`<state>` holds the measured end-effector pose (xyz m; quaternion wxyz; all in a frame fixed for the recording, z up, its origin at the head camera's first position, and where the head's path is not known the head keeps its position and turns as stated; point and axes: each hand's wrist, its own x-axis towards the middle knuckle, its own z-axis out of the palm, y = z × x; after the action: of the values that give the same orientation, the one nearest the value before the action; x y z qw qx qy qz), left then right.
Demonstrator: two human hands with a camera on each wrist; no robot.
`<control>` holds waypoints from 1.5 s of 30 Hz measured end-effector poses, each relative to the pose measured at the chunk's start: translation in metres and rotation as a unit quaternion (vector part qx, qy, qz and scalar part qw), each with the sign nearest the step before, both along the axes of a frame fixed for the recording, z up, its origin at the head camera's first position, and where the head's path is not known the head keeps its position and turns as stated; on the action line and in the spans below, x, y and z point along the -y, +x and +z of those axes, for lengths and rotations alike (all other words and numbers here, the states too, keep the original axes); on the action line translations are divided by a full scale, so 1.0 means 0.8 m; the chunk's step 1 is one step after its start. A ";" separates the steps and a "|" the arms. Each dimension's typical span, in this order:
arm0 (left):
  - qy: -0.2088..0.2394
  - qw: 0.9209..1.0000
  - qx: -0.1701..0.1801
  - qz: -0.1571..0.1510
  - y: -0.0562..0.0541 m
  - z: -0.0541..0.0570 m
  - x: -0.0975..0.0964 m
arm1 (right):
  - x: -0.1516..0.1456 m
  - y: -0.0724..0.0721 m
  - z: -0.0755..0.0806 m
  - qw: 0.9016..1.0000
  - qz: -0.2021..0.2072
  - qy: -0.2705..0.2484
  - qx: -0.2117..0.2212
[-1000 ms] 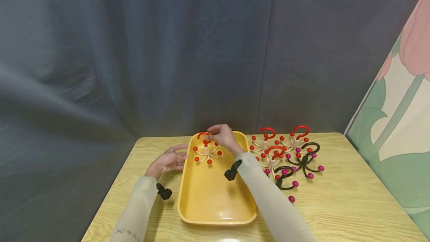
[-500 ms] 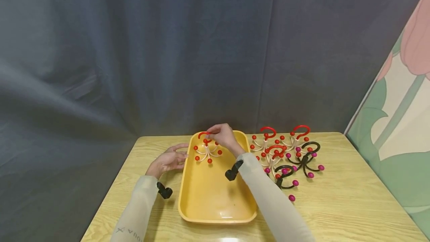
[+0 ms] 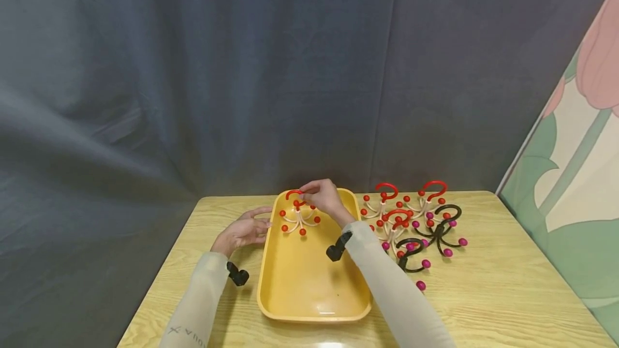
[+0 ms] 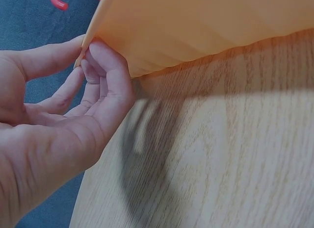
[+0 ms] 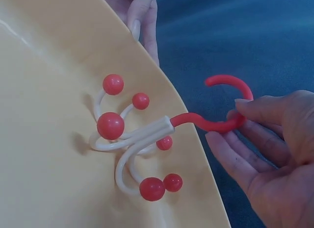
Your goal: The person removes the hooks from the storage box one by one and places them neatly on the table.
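Observation:
My right hand [image 3: 323, 197] pinches the red hook end of a white multi-arm hanger hook [image 3: 299, 218] with red ball tips. In the right wrist view, thumb and fingers grip the curve of the red hook [image 5: 216, 125], while the white arms [image 5: 147, 132] hang inside the yellow tray [image 3: 309, 278], at its far left corner. My left hand [image 3: 244, 231] is at the tray's left side. The left wrist view shows its thumb and fingers [image 4: 110, 73] pinching the tray's rim [image 4: 95, 27].
Right of the tray stand more hanger hooks: several white ones with red hooks [image 3: 393, 232] and black ones [image 3: 439, 230] with magenta balls, crowded together. A dark curtain [image 3: 290, 79] hangs behind the wooden table [image 3: 512, 273]. A flower-patterned panel [image 3: 570, 187] borders the right side.
Almost nothing moves. Both hands keep their grips, and the hanger hook stays in the tray's far left corner; the whole view shifts very slightly.

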<state>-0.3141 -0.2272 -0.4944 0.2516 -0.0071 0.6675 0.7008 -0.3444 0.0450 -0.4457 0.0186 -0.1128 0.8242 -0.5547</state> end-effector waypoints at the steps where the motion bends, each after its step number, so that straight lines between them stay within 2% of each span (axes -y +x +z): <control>1: 0.000 1.000 0.001 0.002 -0.001 0.000 0.000 | 0.000 0.000 0.000 1.000 0.002 -0.001 -0.003; 5: 0.001 1.000 0.004 0.006 -0.001 0.001 -0.001 | -0.002 0.002 -0.002 1.000 0.003 0.003 -0.016; 15: 0.006 1.000 -0.002 -0.005 0.001 0.000 0.000 | -0.006 0.006 -0.006 0.998 -0.007 0.022 -0.051; 25: 0.000 1.000 -0.003 -0.007 0.002 0.002 0.000 | -0.009 0.006 -0.007 0.998 -0.012 0.023 -0.057; 45: 0.006 1.000 -0.002 -0.002 0.003 -0.001 0.001 | -0.022 0.024 0.016 0.998 -0.014 -0.010 -0.064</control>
<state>-0.3115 -0.2280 -0.4954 0.2511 -0.0029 0.6641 0.7042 -0.3250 0.0628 -0.4326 -0.0428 -0.1363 0.8194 -0.5552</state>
